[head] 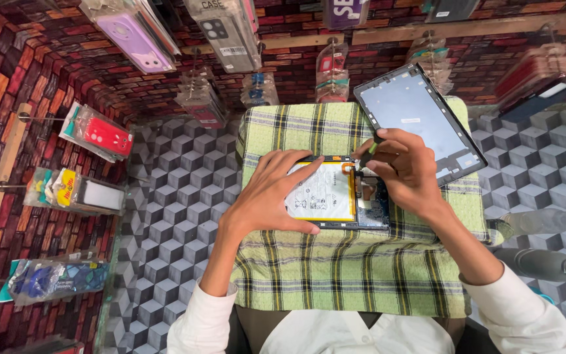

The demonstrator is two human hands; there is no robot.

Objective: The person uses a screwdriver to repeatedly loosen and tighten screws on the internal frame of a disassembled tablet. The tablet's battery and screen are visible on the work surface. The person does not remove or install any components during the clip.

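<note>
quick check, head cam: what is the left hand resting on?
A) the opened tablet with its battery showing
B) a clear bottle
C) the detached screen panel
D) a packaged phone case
A: the left hand lies flat across the opened tablet, fingers spread over its white battery, while the detached screen panel lies apart on the checked cloth.

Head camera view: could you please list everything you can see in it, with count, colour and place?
opened tablet: one, white-and-yellow battery and dark circuit board showing, centre of the cloth
tablet screen panel: one, black frame with pale blue inside, upper right of the cloth
checked cloth: one, green and yellow with dark stripes, over the worktop
small tool: one, dark with a green part, in the right hand
packaged phone cases: many, red, purple, grey and others, on hooks along the brick-pattern wall
cube-pattern surface: grey, around the cloth
clear bottles: two, lying at right
left hand: flat on the battery
right hand: pinching the tool over the tablet's top edge
</note>
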